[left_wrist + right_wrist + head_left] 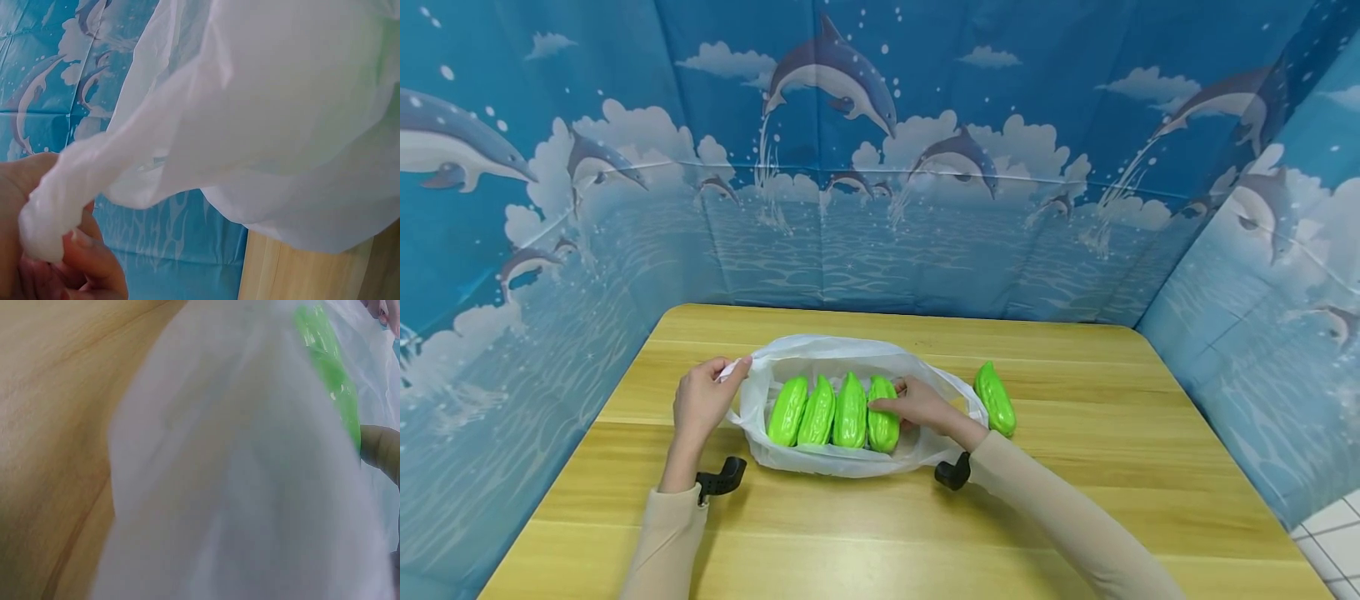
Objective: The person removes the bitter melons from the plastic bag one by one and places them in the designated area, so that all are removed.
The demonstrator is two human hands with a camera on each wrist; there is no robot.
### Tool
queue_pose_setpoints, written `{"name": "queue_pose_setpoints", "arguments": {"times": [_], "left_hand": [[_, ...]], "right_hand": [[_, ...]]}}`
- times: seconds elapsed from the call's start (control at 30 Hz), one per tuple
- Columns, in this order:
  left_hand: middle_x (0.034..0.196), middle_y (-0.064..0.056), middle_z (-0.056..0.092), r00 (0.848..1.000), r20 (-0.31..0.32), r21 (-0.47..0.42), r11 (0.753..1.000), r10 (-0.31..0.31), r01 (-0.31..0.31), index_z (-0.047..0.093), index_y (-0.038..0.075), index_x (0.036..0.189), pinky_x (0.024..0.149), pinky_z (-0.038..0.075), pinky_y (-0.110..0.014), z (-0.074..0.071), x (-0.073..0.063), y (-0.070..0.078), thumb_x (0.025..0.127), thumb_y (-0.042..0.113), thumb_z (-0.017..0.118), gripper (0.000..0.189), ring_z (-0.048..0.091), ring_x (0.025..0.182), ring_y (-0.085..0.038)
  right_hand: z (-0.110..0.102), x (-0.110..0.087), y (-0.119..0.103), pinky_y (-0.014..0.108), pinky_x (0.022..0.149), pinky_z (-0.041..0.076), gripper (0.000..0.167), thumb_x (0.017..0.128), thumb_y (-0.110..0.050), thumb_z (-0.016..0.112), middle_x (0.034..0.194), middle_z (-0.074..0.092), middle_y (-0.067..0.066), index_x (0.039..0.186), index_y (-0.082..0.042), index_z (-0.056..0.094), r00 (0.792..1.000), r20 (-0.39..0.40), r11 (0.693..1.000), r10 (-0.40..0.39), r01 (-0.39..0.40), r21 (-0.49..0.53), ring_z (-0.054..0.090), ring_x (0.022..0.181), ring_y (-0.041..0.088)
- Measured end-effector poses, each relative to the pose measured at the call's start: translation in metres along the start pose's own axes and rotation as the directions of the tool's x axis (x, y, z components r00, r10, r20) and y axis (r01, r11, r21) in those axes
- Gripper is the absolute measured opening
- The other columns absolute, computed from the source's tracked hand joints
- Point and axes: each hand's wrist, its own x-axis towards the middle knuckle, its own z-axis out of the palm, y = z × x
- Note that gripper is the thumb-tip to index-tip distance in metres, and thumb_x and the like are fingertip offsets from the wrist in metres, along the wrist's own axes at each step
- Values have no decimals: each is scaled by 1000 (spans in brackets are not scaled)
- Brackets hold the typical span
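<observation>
A white plastic bag (857, 463) lies with its mouth spread wide on the table. Inside, several shiny green bitter melons (851, 412) stand side by side. My left hand (698, 400) grips the bag's left handle; the left wrist view shows the bunched plastic (81, 181) between the fingers. Reaching in from the right, my right hand (925, 406) grips the rightmost bitter melon (883, 432) between thumb and fingers. In the right wrist view the bag's wall (237, 487) hides most of that hand; a digit shows against a green melon (334, 381).
Another bitter melon (996, 402) lies on the wooden table (850, 533) just right of the bag. A blue dolphin-print curtain (880, 250) hangs behind the table and along its sides. Dark wrist mounts (953, 472) sit close to the bag's near side.
</observation>
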Motion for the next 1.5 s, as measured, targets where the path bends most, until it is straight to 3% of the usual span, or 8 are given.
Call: {"name": "queue_pose_setpoints", "arguments": {"times": [0.23, 0.5, 0.83, 1.27, 1.5], "left_hand": [[65, -4, 54, 1000, 5, -3, 1000, -2, 2, 65, 6, 77, 53, 32, -34, 0, 0, 0, 90, 51, 58, 47, 45, 57, -21], [64, -4, 54, 1000, 7, -3, 1000, 3, -3, 65, 7, 77, 53, 32, -34, 0, 1, -1, 90, 52, 58, 47, 45, 56, -21], [67, -4, 58, 1000, 8, -9, 1000, -3, 3, 67, 7, 79, 54, 33, -34, 0, 1, 0, 89, 52, 58, 47, 47, 58, -21], [67, -4, 57, 1000, 11, -6, 1000, -8, 8, 66, 7, 79, 54, 33, -34, 0, 0, 0, 89, 52, 58, 47, 47, 59, -21], [68, -4, 58, 1000, 13, -7, 1000, -9, 9, 67, 6, 81, 54, 34, -34, 0, 1, 0, 89, 53, 58, 48, 48, 59, -22]], "right_hand": [[-2, -1, -2, 38, 61, 50, 48, 80, -39, 75, 80, 51, 11, 94, -1, 49, 999, -5, 999, 32, -32, 17, 61, 64, 28], [-1, -4, -6, 38, 61, 51, 49, 80, -37, 76, 78, 50, 10, 98, 0, 50, 999, -14, 999, 33, -33, 30, 61, 66, 30], [3, -7, -6, 39, 66, 51, 66, 78, -45, 75, 82, 55, 11, 117, 0, 47, 997, -67, 999, 36, -39, -37, 63, 65, 29], [4, -11, -10, 40, 66, 51, 70, 77, -45, 76, 97, 54, 12, 120, 1, 46, 995, -99, 1000, 20, -19, 10, 63, 67, 31], [5, -12, -11, 41, 65, 51, 69, 76, -47, 76, 95, 54, 12, 118, -1, 47, 994, -105, 1000, -3, 4, 8, 63, 67, 31]]}}
